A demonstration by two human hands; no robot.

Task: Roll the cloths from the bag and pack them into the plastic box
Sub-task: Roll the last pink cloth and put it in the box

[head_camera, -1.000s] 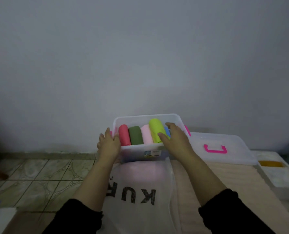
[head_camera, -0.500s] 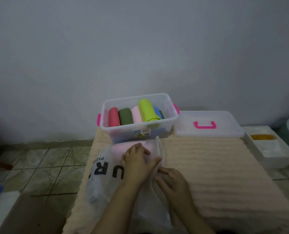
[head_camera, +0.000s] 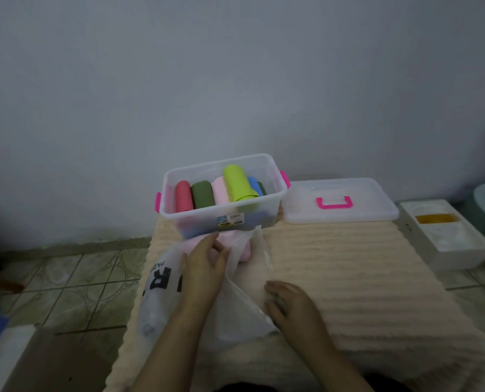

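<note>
A clear plastic box [head_camera: 275, 176] with pink latches stands at the far edge of the cream mat. It holds several rolled cloths: red [head_camera: 183, 198], dark green [head_camera: 202, 194], pale pink [head_camera: 220, 191], lime green [head_camera: 236, 182] and blue [head_camera: 253, 183]. A translucent white bag [head_camera: 162, 278] with black letters lies in front of the box, with a pink cloth [head_camera: 235, 244] showing at its mouth. My left hand [head_camera: 204, 264] reaches into the bag's mouth, fingers on the pink cloth. My right hand [head_camera: 289, 304] grips the bag's lower edge against the mat.
The box's clear lid [head_camera: 340, 216] with a pink handle lies to the right of the box. A white tray [head_camera: 445, 239] with yellow contents sits beyond the mat's right edge. The cream ribbed mat [head_camera: 349, 273] spreads to the right; tiled floor [head_camera: 65, 278] is on the left.
Both hands left the box and came down to the bag. The left hand has since slid further into the bag's mouth; the right hand stays on the bag's edge.
</note>
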